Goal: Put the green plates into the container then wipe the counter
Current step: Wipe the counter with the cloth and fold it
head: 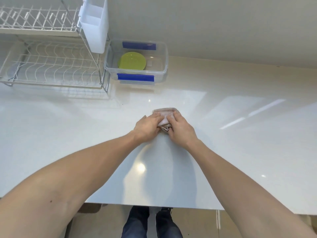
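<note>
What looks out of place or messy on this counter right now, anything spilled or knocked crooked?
Nothing stands out. The green plates lie stacked in the clear container beside the dish rack, and both hands, left hand and right hand, hold a cloth on the counter. No spill shows.

— What am I looking at behind the work area?

— I'm seeing a plain pale grey-white wall (223,23) running along the back, and a two-tier white wire dish rack with chrome legs (51,66) standing at the far left, a white plastic cutlery holder (94,24) hanging on its end.

— And the light?

— Bright patches are glaring off the glossy surface. Below its near edge, I'm making out beige floor tiles (197,225).
</note>
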